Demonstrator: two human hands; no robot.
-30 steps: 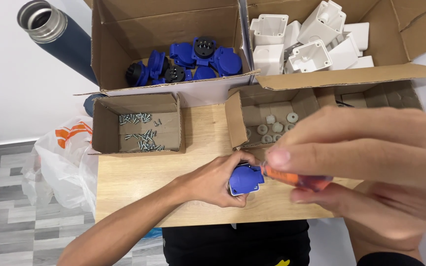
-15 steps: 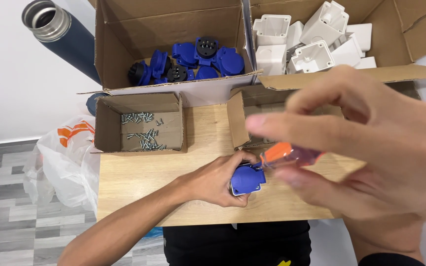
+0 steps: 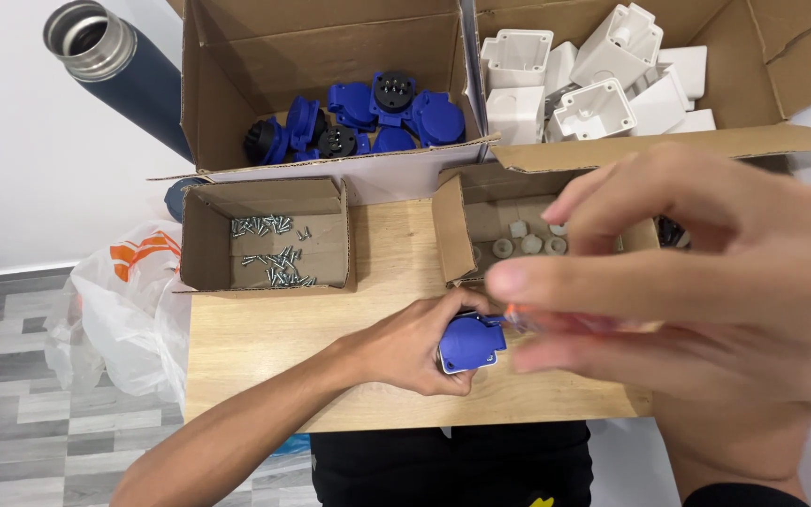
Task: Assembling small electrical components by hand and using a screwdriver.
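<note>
Far left of the small screw box (image 3: 269, 235), a white plastic bag (image 3: 110, 310) with an orange mark hangs off the wooden worktop (image 3: 265, 343), and up behind that box stands a dark blue steel flask (image 3: 114, 56). The screw box itself sits open, a scatter of silver screws (image 3: 269, 252) on its floor. Behind it, a bigger carton (image 3: 330, 84) holds blue and black socket parts (image 3: 368, 117).

Just right of the screw box and a little nearer the person, the left hand (image 3: 405, 343) has its grip clamped on a blue socket housing (image 3: 471, 343), pressed down on the worktop. Right of that, a second small box (image 3: 518, 225) holds pale round caps (image 3: 527, 244) — and behind it a carton of white plastic enclosures (image 3: 593, 84).

Furthest right of the screw box, the right hand (image 3: 706, 282) looms close to the camera, blurred. Its fingers are pinched together on an orange-handled tool (image 3: 565, 321) whose tip meets the blue housing — the tool's kind is too blurred to tell.
</note>
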